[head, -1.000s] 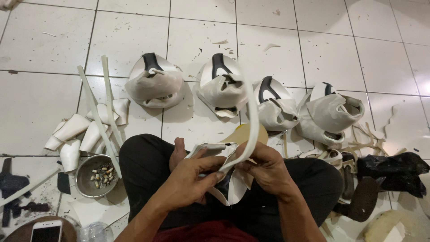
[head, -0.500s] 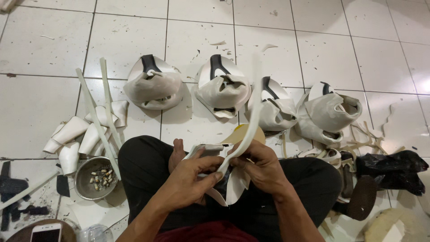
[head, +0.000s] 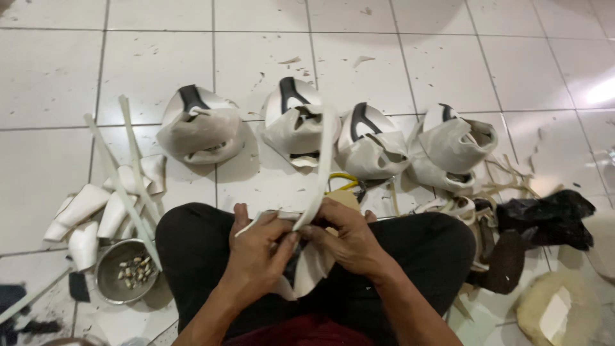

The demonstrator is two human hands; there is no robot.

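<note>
Both hands meet over the lap: left hand point(head: 259, 253) and right hand point(head: 346, 240) fingers clamped on a white strip point(head: 322, 170), long axis rising away from them.

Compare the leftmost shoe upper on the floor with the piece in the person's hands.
The leftmost shoe upper sits untouched on the tiles, domed and full; the held piece rests in the lap, limp, pinched by the left hand and right hand. A long white strip rises from the held piece; the floor one has none. Both are off-white.
</note>
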